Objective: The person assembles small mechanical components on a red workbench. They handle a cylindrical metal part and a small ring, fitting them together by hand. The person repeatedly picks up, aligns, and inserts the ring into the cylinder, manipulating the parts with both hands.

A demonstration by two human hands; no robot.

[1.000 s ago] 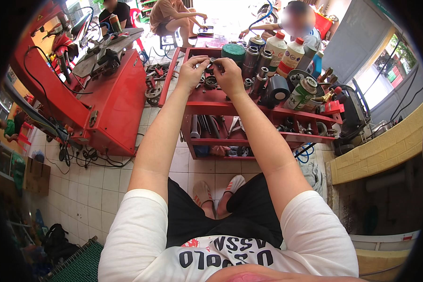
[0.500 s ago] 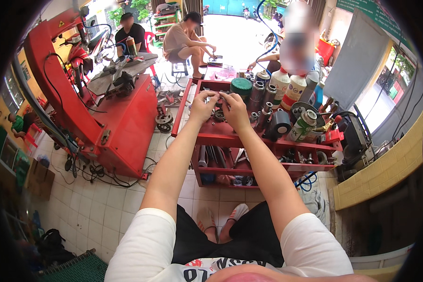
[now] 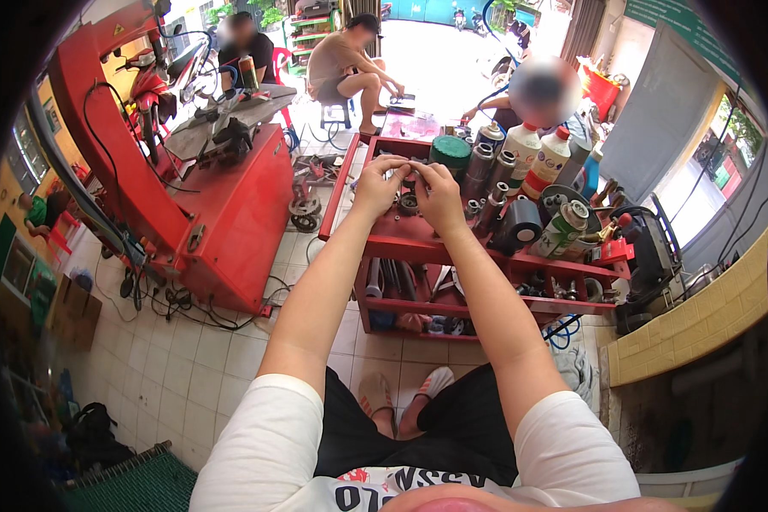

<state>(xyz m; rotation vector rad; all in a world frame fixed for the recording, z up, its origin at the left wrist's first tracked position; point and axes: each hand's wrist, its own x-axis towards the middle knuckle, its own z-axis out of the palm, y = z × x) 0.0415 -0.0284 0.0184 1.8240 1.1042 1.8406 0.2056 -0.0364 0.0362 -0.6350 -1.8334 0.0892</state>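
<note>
Over the left part of a red tool cart [image 3: 410, 245], my left hand [image 3: 379, 186] and my right hand [image 3: 440, 200] meet fingertip to fingertip. Both have their fingers pinched together. Whatever lies between the fingertips is too small and too covered to name. Just below them a dark metal ring [image 3: 408, 205] and some little parts lie in the cart's top tray. A round green tub [image 3: 450, 152] stands close behind my right hand, with metal sockets [image 3: 478, 162] beside it.
Two white bottles with red caps [image 3: 546, 162], a spray can [image 3: 565, 226] and a dark cylinder [image 3: 517, 224] crowd the cart's right side. Left of it rises a red tyre-changing machine [image 3: 222, 230]. A seated person [image 3: 350, 64] works beyond the cart; others sit nearby.
The whole view has shifted slightly, so the cart and machine sit a little further right. My hands remain together above the tray, with the fingers slightly rearranged.
</note>
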